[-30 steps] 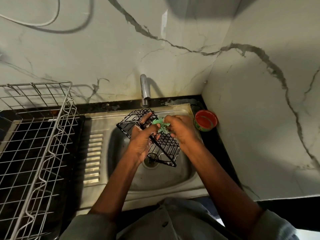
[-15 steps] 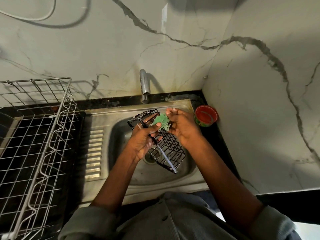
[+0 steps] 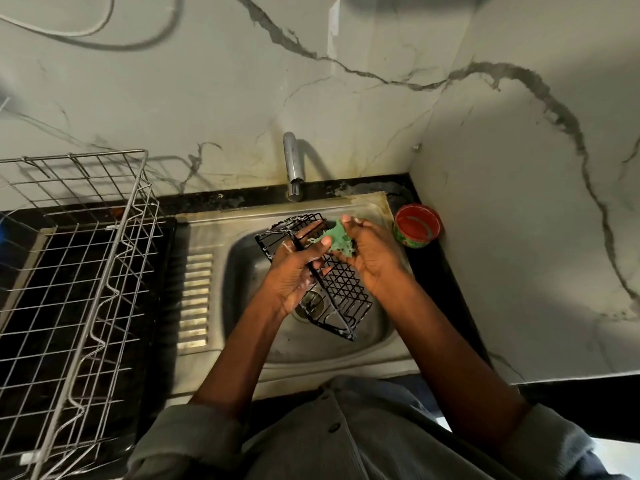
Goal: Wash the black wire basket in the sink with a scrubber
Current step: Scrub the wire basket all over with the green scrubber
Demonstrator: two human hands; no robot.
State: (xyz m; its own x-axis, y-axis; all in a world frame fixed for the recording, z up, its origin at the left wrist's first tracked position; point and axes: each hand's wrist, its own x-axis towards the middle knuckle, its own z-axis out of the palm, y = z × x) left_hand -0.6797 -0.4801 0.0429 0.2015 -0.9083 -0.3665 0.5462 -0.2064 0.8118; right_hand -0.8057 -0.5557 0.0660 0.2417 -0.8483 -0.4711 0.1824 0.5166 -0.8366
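A black wire basket hangs tilted over the steel sink, above the drain. My left hand grips one of its rim wires, fingers curled round it. My right hand holds a green scrubber against the basket's upper part. White suds cling to some wires and to my left fingers. The basket's middle is hidden behind my hands.
A chrome tap stands behind the sink, no water visibly running. A red and green round tub sits at the sink's right corner by the marble wall. A large steel wire dish rack fills the counter on the left.
The basket has been turned, its lower end swinging toward me and right. My right hand with the scrubber shifted slightly up along the wires.
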